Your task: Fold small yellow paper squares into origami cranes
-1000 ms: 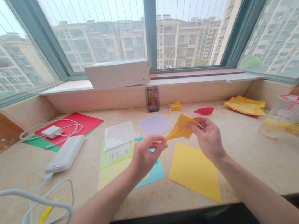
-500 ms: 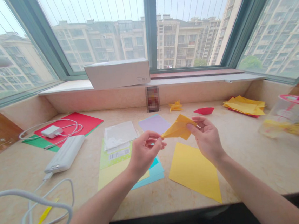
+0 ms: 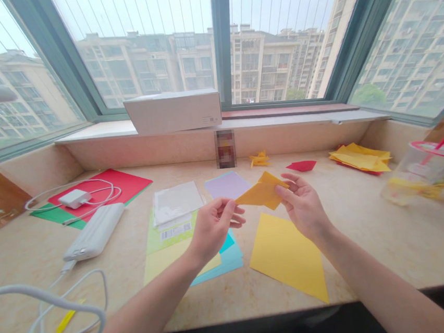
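A piece of folded yellow paper [image 3: 262, 190] is held up between my two hands above the counter. My left hand [image 3: 216, 225] pinches its narrow left tip between thumb and forefinger. On the other side, my right hand [image 3: 302, 203] grips the right end, thumb in front and the other fingers mostly behind. Flat on the counter below lies a yellow paper sheet [image 3: 288, 257]. Behind the folded paper is a lilac sheet [image 3: 227, 185]. Under my left forearm, light blue sheets [image 3: 227, 260] and a pale yellow sheet [image 3: 168, 260] are partly covered.
At left lie red paper [image 3: 129, 183], a white power bank [image 3: 95, 233] and a looping cable [image 3: 101, 303]. Toward the back are a small folded yellow piece [image 3: 259, 158], a red folded piece [image 3: 301, 166] and piled yellow papers [image 3: 360, 158]. A plastic cup [image 3: 415, 174] stands at right.
Both hands still hold the folded paper in nearly the same place. My left thumb has moved up toward the paper's tip, and the whole view has shifted slightly.
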The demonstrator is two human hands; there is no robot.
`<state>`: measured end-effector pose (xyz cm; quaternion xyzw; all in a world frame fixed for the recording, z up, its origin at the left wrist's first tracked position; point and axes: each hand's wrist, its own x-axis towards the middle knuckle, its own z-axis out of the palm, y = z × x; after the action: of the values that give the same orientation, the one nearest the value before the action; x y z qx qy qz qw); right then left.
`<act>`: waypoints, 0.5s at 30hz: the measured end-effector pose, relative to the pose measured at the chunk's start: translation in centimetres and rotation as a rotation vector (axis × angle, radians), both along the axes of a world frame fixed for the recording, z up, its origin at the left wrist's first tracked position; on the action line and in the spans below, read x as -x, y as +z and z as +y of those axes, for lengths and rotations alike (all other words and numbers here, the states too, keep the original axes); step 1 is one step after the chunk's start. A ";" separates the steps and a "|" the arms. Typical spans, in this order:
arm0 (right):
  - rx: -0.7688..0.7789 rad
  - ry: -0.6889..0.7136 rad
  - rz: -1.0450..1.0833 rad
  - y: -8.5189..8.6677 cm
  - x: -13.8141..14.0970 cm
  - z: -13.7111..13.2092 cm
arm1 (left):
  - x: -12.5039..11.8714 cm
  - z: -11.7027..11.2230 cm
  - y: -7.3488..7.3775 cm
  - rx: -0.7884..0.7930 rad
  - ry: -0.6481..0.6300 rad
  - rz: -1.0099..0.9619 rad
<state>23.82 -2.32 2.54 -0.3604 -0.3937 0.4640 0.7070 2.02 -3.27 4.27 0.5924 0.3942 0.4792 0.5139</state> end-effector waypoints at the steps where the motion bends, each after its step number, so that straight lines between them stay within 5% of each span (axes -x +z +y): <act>1: 0.015 0.024 0.012 0.1 0.0 0.0 | 0.0 0.1 0.0 -0.001 0.005 -0.004; 15: 0.091 0.226 -0.043 -0.5 -0.5 0.4 | 0.3 0.9 -0.4 -0.033 0.102 0.022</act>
<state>24.29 -1.95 2.09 -0.3553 -0.4252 0.5505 0.6244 1.70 -2.39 3.86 0.5853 0.4214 0.5047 0.4745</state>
